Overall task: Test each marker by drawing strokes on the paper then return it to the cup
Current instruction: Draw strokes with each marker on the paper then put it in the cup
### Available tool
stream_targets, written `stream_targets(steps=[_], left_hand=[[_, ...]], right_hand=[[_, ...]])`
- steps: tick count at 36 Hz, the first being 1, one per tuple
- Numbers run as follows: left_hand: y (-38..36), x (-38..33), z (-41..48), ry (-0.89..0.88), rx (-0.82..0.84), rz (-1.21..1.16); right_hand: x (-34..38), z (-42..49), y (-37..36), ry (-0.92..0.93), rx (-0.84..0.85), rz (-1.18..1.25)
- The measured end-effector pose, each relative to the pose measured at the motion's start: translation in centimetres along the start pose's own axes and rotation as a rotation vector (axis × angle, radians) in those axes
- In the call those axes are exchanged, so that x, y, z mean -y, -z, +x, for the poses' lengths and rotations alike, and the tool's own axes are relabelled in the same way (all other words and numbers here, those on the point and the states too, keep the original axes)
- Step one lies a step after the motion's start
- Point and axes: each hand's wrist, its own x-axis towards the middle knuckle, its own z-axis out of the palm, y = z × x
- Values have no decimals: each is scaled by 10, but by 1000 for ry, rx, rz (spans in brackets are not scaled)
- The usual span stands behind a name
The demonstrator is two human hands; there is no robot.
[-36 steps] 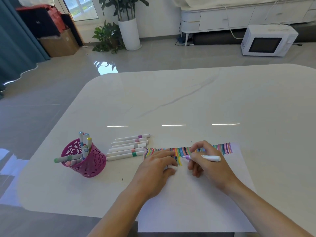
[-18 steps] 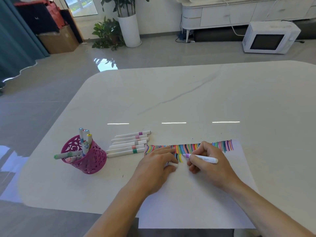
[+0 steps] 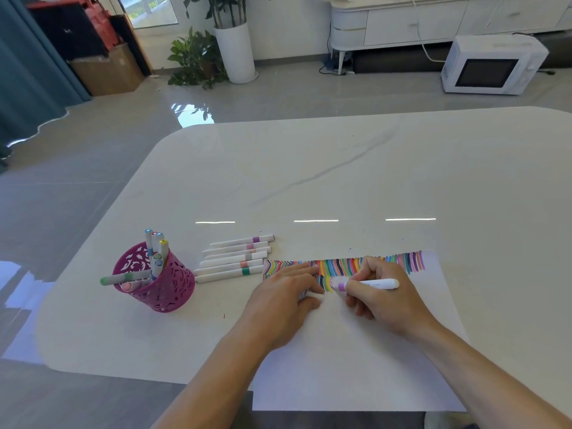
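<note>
My right hand [image 3: 383,300] grips a white marker [image 3: 368,284] with a light purple band, its tip down on the white paper [image 3: 356,360] below a row of coloured strokes [image 3: 343,266]. My left hand [image 3: 286,297] lies on the paper's left part, fingers stretched over the strokes, with a small white cap [image 3: 314,295] tucked under the thumb. To the left stands a magenta lattice cup [image 3: 158,280] holding several markers. Between cup and paper lie several white markers [image 3: 235,258] side by side.
The white marble-look table [image 3: 340,181] ends close to me, and the paper overhangs its near edge. Beyond the table are a grey floor, a white microwave [image 3: 492,65], a potted plant [image 3: 229,38] and a cardboard box [image 3: 106,71].
The marker tip has shifted slightly along the lower row of strokes under my right hand. My left hand stays pressed on the paper. The camera has tilted a little.
</note>
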Motion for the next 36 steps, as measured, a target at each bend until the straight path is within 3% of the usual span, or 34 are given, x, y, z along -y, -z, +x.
stream_targets(steps=[10,18,27,31,36], left_hand=[[2,-1,0,-4,23,47],[8,-2,0,-56,-1,62],[18,-8,5,72,-243,-285],[15,-10,7,174,-241,-455],[15,-16,7,177,-215,-566]], right_hand=[[-5,1,2,3,-13,-6],[8,2,9,14,-23,233],[22,3,15,157,-93,313],[29,-1,14,150,-69,408],[36,-4,12,156,-43,457]])
